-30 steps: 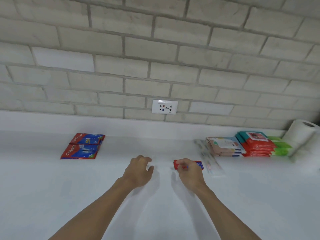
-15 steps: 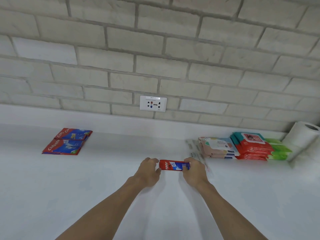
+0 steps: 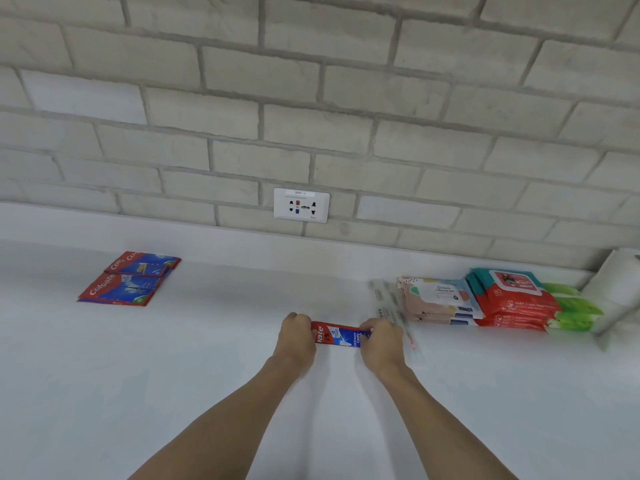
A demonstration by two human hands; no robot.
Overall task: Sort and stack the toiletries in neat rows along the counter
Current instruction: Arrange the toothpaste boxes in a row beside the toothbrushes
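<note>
One long white counter (image 3: 173, 393) fills the lower half of the view, running along a wall of pale bricks (image 3: 311, 98) with a white socket plate (image 3: 301, 205) set just above the raised back edge.

At the far right a roll of white paper (image 3: 620, 285) leans near the wall. Just beside it, to its left, lie three stacks of wipes in a row, touching one another: green packs (image 3: 575, 310), then red and teal packs (image 3: 509, 299), then pink and pale blue packs (image 3: 436, 299). Against the left side of the pink stack lies a long clear packet (image 3: 388, 299), blurred, so its contents cannot be told.

Well apart, on the left of the counter near the back edge, two flat red and blue toothpaste packs (image 3: 131, 278) lie overlapped, the nearer one partly on the farther one.

In the middle, both bare forearms reach forward. A small red and blue toothpaste box (image 3: 341, 336) is held level between the hands, lengthwise from left to right, low over the counter; whether it touches the surface cannot be told. The left hand (image 3: 294, 337) is curled around its left end, and the right hand (image 3: 382, 342) pinches its right end, fingers closed over it, just beside the clear packet.
</note>
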